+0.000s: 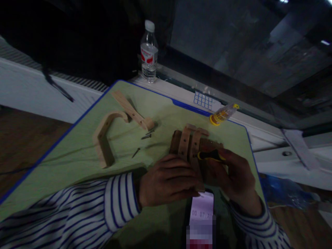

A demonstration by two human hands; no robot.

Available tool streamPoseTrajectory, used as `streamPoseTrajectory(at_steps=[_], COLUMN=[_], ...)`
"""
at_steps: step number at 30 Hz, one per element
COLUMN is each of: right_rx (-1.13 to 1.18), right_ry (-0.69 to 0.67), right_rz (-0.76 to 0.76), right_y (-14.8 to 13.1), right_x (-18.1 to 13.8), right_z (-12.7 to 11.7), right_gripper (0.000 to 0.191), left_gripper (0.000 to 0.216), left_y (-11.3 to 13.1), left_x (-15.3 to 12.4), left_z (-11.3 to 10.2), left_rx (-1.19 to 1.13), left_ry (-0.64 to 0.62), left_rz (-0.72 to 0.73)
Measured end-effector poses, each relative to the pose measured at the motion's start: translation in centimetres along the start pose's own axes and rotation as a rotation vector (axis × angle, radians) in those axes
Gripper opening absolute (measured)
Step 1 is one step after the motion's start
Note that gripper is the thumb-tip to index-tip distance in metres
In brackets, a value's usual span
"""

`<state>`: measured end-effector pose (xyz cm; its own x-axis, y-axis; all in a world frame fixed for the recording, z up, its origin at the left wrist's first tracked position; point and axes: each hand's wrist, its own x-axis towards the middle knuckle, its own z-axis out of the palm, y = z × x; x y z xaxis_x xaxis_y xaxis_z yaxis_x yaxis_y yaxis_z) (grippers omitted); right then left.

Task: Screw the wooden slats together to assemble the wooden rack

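Note:
My left hand (167,180) is curled round the near end of a wooden assembly (189,141) made of two slotted strips on a dark wooden block. My right hand (233,173) grips a screwdriver with a black and yellow handle (210,155), its tip laid against the strips. Both hands rest on a green mat (77,162). A curved wooden piece (103,138) and a straight wooden bar (131,110) lie to the left. Loose screws (146,136) lie between them and my hands.
A water bottle (149,52) stands at the mat's far edge. A small yellow glue bottle (223,114) lies on its side at the back right. A phone (201,214) with a lit timer sits below my hands. A window ledge (272,138) runs behind.

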<state>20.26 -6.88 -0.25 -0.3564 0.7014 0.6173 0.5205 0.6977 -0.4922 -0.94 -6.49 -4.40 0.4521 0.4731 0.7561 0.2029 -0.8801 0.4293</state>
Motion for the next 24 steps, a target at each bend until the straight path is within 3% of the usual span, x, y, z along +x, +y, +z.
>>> streamPoseTrajectory(at_steps=[4,10,16,24], right_rx=[0.028,-0.121,-0.205,-0.282], right_ry=[-0.028,0.037,0.113,0.029], right_rz=[0.037,0.055,-0.049,-0.14], right_y=[0.1,-0.3,-0.1,0.4], right_x=[-0.4,-0.2,0.0,0.9], right_z=[-0.1,0.0,0.4,0.2], right_gripper=[0.061,0.052,0.055,0.054], left_gripper=[0.017,0.016,0.019,0.027], left_y=[0.1,0.3,0.2,-0.3], left_x=[0.2,0.4,0.3,0.5], left_z=[-0.2,-0.4,-0.3,-1.1], left_rx=[-0.01,-0.013,-0.022,-0.207], left_ry=[-0.012,-0.025,0.005,-0.017], left_rz=[-0.003,-0.016,-0.001,-0.053])
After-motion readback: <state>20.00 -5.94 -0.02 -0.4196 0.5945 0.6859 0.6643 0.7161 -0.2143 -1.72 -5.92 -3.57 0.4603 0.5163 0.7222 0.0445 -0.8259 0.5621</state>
